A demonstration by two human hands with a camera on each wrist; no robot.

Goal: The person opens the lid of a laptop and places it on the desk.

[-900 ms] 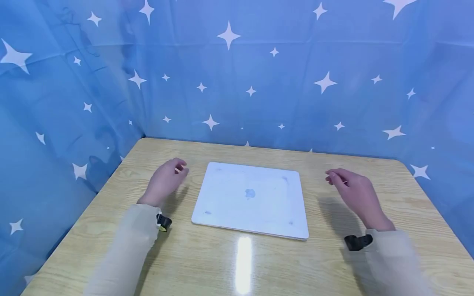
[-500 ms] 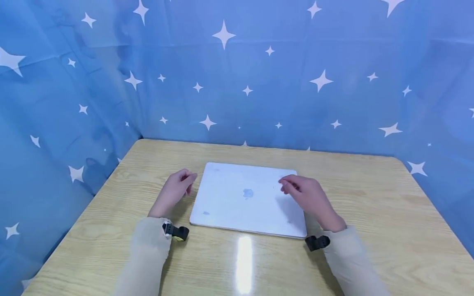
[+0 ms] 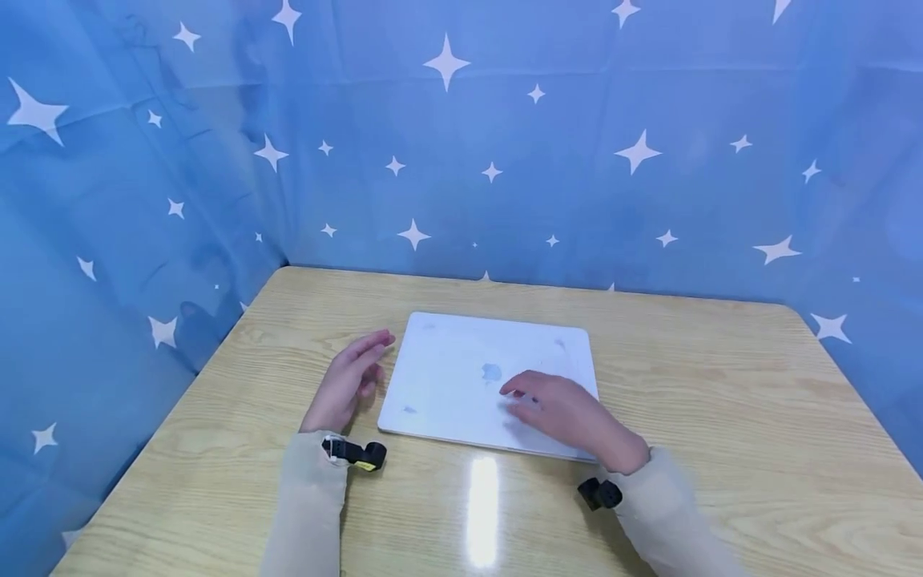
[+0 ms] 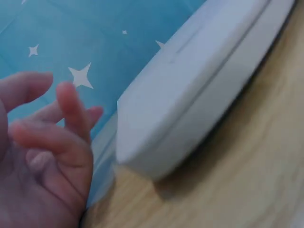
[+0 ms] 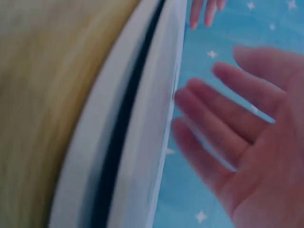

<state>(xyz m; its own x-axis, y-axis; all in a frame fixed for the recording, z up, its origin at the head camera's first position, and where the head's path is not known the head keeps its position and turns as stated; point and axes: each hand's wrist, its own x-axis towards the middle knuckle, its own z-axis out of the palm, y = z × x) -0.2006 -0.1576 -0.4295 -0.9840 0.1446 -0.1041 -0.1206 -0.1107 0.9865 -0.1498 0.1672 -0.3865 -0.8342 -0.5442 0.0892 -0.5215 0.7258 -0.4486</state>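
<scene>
A closed silver laptop (image 3: 447,377) with an apple logo on its lid lies flat on the wooden table. Beside its left edge is my left hand (image 3: 352,378), fingers loosely bent and holding nothing. In the left wrist view, that hand (image 4: 52,147) appears apart from the laptop's rounded corner (image 4: 156,128). My right hand (image 3: 558,405) is over the right half of the lid, its fingers relaxed and pointing toward the logo. The right wrist view has the right hand's fingers (image 5: 213,123) spread slightly, with nothing gripped, next to the laptop's side (image 5: 137,114).
The light wooden table (image 3: 721,385) reaches back to a blue curtain (image 3: 461,160) with white stars, which also hangs along the left. A bright light reflection (image 3: 482,513) shows in front of the laptop. Black wrist cameras (image 3: 600,494) sit on both sleeves.
My right hand has come in from the laptop's right side to above its lid. My left hand has shifted right, closer to the left edge. The laptop stays in place.
</scene>
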